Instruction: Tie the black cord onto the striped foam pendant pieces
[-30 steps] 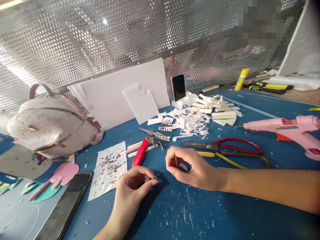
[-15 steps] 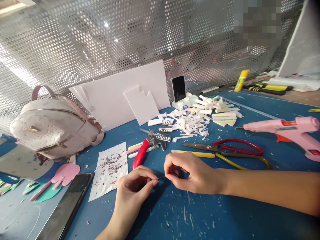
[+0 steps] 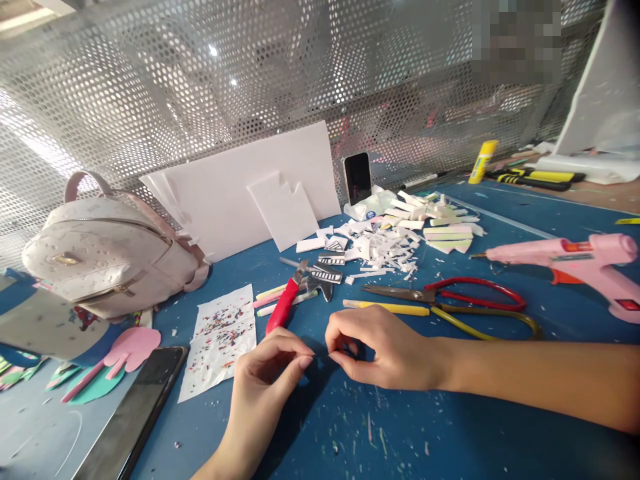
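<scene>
Thumb and forefinger of my left hand are pinched; what lies between them is too small to make out. Facing it across a narrow gap, my right hand is curled, its thumb and forefinger tips nearly together. Whatever those tips hold, if anything, does not show. Just behind my left hand lies a cutter with a red handle. Beyond my right hand are a yellow pen-like stick and scissors with one red and one yellow-green handle loop. A black-and-white striped piece lies past the cutter.
White scraps are heaped at the back before a propped phone. A pink glue gun lies right. To the left are a speckled paper sheet, a dark phone and a pale backpack. White boards lean on the mesh.
A thin strand showed between my two hands' fingertips before; now it cannot be made out there. My right fingertips have shifted slightly left. The things on the table stay put.
</scene>
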Available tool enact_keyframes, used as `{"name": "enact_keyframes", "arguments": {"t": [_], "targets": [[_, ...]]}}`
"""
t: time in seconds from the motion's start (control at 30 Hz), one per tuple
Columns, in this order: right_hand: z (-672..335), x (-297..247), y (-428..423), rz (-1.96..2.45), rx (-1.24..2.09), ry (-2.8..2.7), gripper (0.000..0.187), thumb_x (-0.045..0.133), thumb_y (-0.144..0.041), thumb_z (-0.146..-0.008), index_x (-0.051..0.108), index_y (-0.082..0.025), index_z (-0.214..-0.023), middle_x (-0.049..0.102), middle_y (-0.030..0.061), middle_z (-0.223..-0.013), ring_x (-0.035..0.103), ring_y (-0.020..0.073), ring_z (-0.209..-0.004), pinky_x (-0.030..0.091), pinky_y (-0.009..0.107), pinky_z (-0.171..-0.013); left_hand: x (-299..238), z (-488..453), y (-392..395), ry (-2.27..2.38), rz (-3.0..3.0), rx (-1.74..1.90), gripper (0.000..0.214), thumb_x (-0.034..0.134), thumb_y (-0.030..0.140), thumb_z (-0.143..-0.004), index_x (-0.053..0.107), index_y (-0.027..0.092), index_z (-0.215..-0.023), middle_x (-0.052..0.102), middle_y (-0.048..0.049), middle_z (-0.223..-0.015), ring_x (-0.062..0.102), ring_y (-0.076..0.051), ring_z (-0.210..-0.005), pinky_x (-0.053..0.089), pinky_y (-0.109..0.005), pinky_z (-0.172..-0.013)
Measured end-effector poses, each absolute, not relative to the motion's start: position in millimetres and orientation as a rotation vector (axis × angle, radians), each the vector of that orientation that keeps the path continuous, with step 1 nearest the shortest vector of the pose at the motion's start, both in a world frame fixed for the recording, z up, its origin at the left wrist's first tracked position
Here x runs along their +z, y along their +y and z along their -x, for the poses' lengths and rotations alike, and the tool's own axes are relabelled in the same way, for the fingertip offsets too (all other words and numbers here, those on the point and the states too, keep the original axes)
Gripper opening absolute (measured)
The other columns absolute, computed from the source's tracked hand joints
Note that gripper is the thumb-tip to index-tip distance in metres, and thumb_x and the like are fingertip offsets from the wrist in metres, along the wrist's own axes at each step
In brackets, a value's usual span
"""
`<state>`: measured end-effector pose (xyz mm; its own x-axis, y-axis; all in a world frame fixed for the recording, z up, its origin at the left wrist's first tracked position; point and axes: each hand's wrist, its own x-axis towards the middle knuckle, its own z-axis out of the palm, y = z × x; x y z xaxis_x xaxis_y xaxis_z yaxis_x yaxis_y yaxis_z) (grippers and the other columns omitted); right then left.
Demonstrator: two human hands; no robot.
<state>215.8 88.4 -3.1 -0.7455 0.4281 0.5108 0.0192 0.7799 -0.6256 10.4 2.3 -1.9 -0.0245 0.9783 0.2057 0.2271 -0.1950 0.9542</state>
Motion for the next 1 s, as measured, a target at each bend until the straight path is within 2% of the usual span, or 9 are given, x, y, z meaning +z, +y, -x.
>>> {"name": "enact_keyframes", "arguments": {"t": [0.17,0.53,0.7,0.87,1.0], "targets": [[-214.9,-5.5,88.8,0.302,0.777,-2.302,0.005,0.06,-0.015,-0.086,0.056,-0.018,-0.086,0.057,-0.005,-0.072,0.048,0.0062,-0.06,0.037,0.02,-0.058,-3.0,-10.5,2.6,1.271,-1.555,1.242,0.009,0.068,0.025,-0.089,0.073,0.021,-0.083,0.064,-0.0018,-0.086,0.06,-0.014,-0.077,0.048,-0.021,-0.067],[-214.6,-10.1,88.5,0.168,0.687,-2.387,0.009,0.06,-0.011,-0.086,0.058,-0.018,-0.092,0.06,-0.0031,-0.078,0.052,0.0085,-0.069,0.038,0.022,-0.064,-3.0,-15.2,0.1,1.299,-1.515,1.157,0.004,0.075,0.023,-0.083,0.072,0.02,-0.081,0.067,0.0001,-0.075,0.063,-0.013,-0.071,0.051,-0.022,-0.068],[-213.6,-10.7,89.7,0.136,0.613,-2.413,0.009,0.06,-0.013,-0.089,0.06,-0.019,-0.096,0.063,-0.0013,-0.081,0.054,0.0112,-0.072,0.038,0.024,-0.065,-4.2,-21.4,-0.2,1.25,-1.3,1.2,0.024,0.08,0.021,-0.076,0.062,0.019,-0.091,0.065,0.0043,-0.065,0.062,-0.01,-0.06,0.049,-0.02,-0.06],[-213.9,-10.4,90.8,0.075,0.646,-2.443,0.008,0.055,-0.016,-0.094,0.062,-0.019,-0.093,0.063,0.0015,-0.084,0.055,0.0139,-0.078,0.04,0.026,-0.069,-5.4,-23.3,1.0,1.184,-1.272,1.156,0.026,0.08,0.018,-0.075,0.058,0.018,-0.089,0.063,0.0054,-0.061,0.06,-0.008,-0.053,0.048,-0.018,-0.054],[-213.7,-8.8,90.9,0.085,0.736,-2.445,0.006,0.059,-0.018,-0.093,0.062,-0.02,-0.099,0.066,0.0019,-0.088,0.056,0.0145,-0.081,0.041,0.026,-0.071,-5.7,-23.1,0.7,1.167,-1.241,1.148,0.028,0.081,0.018,-0.075,0.058,0.018,-0.09,0.062,0.0063,-0.063,0.061,-0.008,-0.054,0.049,-0.018,-0.055]]}}
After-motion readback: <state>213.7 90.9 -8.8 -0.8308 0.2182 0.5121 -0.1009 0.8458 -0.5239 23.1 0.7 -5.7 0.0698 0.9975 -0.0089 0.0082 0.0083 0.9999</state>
